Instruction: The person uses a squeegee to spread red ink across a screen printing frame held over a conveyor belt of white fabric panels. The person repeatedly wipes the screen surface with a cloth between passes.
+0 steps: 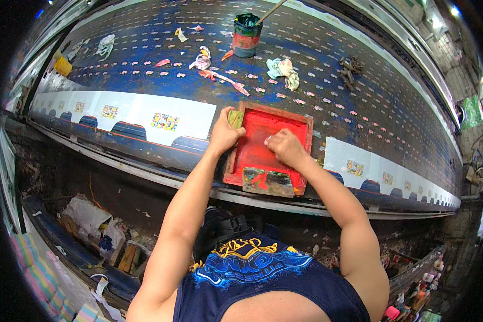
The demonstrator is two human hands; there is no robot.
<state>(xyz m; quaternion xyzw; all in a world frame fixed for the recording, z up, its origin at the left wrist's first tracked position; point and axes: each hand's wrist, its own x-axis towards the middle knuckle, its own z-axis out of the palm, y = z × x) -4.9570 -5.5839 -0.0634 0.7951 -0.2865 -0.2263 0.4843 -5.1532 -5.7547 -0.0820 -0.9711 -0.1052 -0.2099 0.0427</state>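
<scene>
1. On the near edge of a long blue table [316, 64] lies a red screen frame [268, 150], set square over a strip of white fabric pieces [145, 115] that runs along that edge.
2. The left hand [224, 131] is at the frame's upper left corner, fingers curled around a small yellow-green block [235, 118] that it presses against the frame's edge.
3. The right hand [285, 147] rests inside the frame on the red mesh, fingers bent and closed on something small and pale; what it is cannot be told.
4. At the frame's near side sits a board [268, 182] smeared with mixed paint, touching the frame's lower rail.
5. Printed motifs [165, 122] in several colours show on the white pieces to the left of the frame, and another [355, 168] on a piece just to its right.
6. Farther back on the table stands a paint can [246, 35] with a stick in it, well apart from the frame.
7. Near the can lie crumpled rags [283, 70], a red-stained stick [228, 80] and scraps of paper.
8. Small pink marks dot the blue surface in rows.
9. Below the table edge, on the left, bags and clutter [99, 228] lie on the floor.
</scene>
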